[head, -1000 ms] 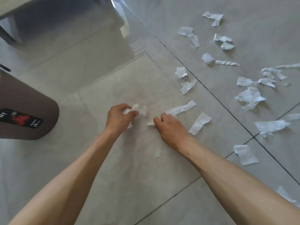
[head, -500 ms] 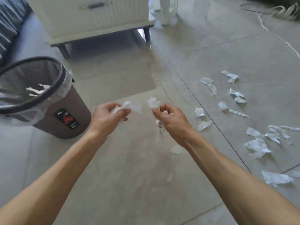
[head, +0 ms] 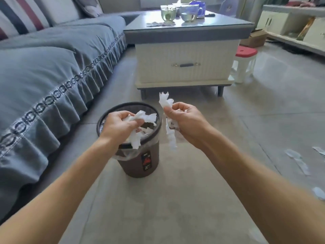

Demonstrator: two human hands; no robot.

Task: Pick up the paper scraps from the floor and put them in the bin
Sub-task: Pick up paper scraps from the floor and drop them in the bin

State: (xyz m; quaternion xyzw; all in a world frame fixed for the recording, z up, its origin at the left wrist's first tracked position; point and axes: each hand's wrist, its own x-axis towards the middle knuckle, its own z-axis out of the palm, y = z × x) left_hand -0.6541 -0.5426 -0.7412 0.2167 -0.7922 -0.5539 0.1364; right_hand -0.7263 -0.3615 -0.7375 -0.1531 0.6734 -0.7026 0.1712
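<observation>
— Looking down past both bare forearms: where are the hands?

— Both reach forward, arms nearly straight. The left hand [head: 119, 125] hangs directly above the round brown plastic bin [head: 140, 161], its fingers curled round a wad of torn white paper scraps [head: 140, 118]; one strip dangles below the fist in front of the bin's rim.

— And the other?

— The right hand [head: 184, 120] is just right of the bin, over the grey tiled floor [head: 175, 199], back of the hand upward. It grips a second bunch of white paper strips [head: 166, 103]; one ragged end sticks up above the thumb and a long strip hangs down beneath it.

— Anything in the bin?

— White scraps lie inside, and a clear plastic liner folds over the dark rim. More loose white paper pieces [head: 297, 159] lie on the floor at far right, well apart from the bin.

— Any writing?

— A small black label [head: 146, 161] on the bin's front carries a red figure and the letters "NY" or "NT"; too blurred to settle which.

— Surroundings?

— A grey-blue sofa with a frilled cover [head: 52, 67] runs along the left. Behind the bin stands a cream counter with a dark top and a drawer [head: 186, 59], carrying glass cups [head: 168, 14]. A white stool with a red seat [head: 245, 64] stands beside it.
</observation>
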